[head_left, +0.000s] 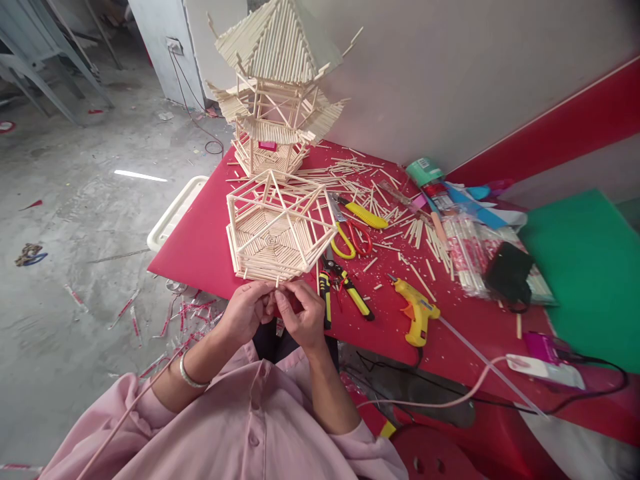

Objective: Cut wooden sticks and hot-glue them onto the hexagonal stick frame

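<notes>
My left hand (247,308) and my right hand (303,315) meet at the table's front edge, fingers pinched together. Between the fingertips shows the pale end of a short wooden stick (277,283); the rest of it is hidden. Just beyond my hands sits a hexagonal stick frame (270,241), with a patterned stick floor and thin posts and rails. Behind it stands a tiered stick pagoda (280,53) with curved roofs. Pliers with black and yellow handles (356,293) lie to the right of my right hand.
Scissors (345,241), a yellow utility knife (367,215) and a yellow glue gun (415,310) lie on the red table (195,247). Loose sticks (370,193) scatter behind them. Packaged chopsticks (465,253) and a green board (590,280) are at right. Cables trail along the front.
</notes>
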`<state>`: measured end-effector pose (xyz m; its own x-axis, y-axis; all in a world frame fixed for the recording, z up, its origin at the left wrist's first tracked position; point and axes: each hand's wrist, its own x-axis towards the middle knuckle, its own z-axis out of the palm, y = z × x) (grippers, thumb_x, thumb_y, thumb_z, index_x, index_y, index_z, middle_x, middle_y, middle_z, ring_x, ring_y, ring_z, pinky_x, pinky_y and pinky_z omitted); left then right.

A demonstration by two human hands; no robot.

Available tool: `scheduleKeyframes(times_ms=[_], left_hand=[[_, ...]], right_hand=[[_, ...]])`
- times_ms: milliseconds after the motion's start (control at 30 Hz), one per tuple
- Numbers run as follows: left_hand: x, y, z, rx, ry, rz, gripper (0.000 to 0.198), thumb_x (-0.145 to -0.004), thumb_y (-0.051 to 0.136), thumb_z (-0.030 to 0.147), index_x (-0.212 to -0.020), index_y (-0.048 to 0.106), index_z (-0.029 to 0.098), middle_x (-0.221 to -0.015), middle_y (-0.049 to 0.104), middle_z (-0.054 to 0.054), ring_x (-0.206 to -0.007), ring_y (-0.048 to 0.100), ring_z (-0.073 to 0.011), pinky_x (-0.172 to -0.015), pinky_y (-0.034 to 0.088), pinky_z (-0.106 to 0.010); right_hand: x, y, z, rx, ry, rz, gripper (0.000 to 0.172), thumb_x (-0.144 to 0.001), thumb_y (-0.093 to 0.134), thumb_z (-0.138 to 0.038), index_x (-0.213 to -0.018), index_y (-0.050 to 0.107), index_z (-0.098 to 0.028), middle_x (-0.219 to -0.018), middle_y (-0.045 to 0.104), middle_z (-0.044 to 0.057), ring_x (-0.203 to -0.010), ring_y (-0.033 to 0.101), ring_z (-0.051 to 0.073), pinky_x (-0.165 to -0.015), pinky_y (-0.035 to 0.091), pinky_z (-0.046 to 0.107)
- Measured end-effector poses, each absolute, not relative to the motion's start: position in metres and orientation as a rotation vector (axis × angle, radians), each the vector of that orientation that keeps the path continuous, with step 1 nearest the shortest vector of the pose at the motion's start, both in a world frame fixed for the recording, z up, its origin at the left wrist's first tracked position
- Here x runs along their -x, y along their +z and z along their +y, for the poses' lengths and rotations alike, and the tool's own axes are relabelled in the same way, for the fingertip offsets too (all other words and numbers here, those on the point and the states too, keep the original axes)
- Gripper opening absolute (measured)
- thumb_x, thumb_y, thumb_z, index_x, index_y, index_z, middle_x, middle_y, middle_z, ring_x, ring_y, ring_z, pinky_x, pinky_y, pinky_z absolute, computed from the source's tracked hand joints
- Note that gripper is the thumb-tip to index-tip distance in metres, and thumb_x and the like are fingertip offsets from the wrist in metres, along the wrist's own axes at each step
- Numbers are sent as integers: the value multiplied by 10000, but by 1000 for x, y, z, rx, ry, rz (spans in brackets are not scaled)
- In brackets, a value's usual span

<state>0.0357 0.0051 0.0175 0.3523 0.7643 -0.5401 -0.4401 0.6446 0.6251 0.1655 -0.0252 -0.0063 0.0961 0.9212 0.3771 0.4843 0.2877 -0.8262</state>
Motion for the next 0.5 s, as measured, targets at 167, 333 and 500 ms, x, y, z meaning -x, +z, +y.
scheduleKeyframes(times_ms=[167,333,500], left_hand=[[-36,18,5,-413,808,916,271,-693,704,338,-566,569,140,-435,481,8,-398,382,-71,-397,243,-210],[-36,19,6,-414,811,911,283,-687,702,345,-559,550,143,-436,473,11,-398,379,-69,-393,241,-206],[-36,20,5,-424,814,918,297,-679,708,345,-544,531,148,-434,473,14,-393,377,-68,-391,246,-208]], right_hand=[[-166,-8,-25,1340,542,-1545,119,-867,604,-244,-968,662,-216,-855,691,43,-809,654,184,-759,544,325],[-166,-8,-25,1346,547,-1549,127,-870,595,-247,-975,661,-216,-866,693,49,-816,656,189,-762,545,330],[-166,-8,-25,1343,553,-1545,130,-876,587,-236,-979,665,-215,-880,697,51,-832,660,190,-775,545,331]])
